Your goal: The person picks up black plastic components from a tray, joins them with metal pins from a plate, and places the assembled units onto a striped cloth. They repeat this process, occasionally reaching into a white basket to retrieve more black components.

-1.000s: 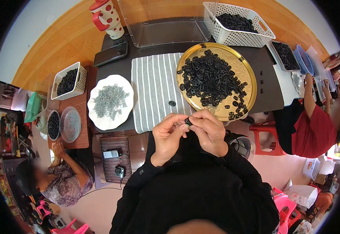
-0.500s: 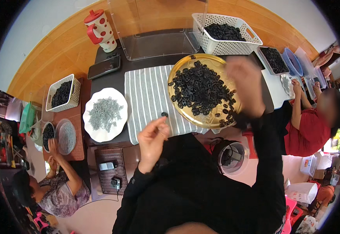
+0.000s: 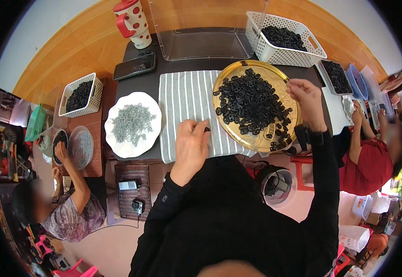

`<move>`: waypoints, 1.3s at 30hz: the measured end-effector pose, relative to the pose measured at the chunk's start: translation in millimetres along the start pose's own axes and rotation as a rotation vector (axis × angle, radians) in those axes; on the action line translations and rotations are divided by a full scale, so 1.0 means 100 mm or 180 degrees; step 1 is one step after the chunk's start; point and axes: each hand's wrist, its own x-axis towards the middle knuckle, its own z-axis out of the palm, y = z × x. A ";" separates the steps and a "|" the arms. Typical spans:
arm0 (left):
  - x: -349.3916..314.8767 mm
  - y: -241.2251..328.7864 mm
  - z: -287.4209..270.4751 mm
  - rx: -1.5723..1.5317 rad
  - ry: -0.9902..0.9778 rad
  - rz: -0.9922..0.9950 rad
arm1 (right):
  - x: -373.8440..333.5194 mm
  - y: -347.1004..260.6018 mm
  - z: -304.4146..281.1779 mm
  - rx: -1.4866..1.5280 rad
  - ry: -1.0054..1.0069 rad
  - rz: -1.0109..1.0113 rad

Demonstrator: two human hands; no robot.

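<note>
My left hand is over the striped cloth, back up, its thumb and fingers closed on a small black plastic piece. At the right rim of the round gold tray, my right hand pinches a small dark piece at its fingertips, too small to make out well. A heap of black plastic pieces with holes covers much of the tray. Left of the cloth, a white scalloped plate holds a pile of small grey pieces.
Behind are a phone, a red-dotted tumbler, a clear box and a white basket of black pieces. One co-worker sits at left, another at right. A stool stands below the table.
My left hand has turned back-up and moved over the cloth, still with the black piece. My right hand, blurred before, is now pinching at the tray's right rim. The whole view has shifted slightly.
</note>
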 end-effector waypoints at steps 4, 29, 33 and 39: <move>0.02 -0.04 0.06 0.0289 -0.0111 0.0228 | -0.41 -0.12 0.04 -0.1044 -0.1030 -0.0072; 0.00 0.20 0.11 -0.0108 0.0298 0.0207 | -1.09 0.27 0.57 -0.3443 -0.1258 -0.2299; -0.01 0.40 0.15 -0.0727 0.0054 0.0372 | -1.11 0.29 0.53 -0.3012 -0.1012 -0.2129; -0.03 0.61 0.23 -0.1799 -0.0484 -0.0094 | -1.18 0.23 0.63 -0.0866 -0.0793 -0.1360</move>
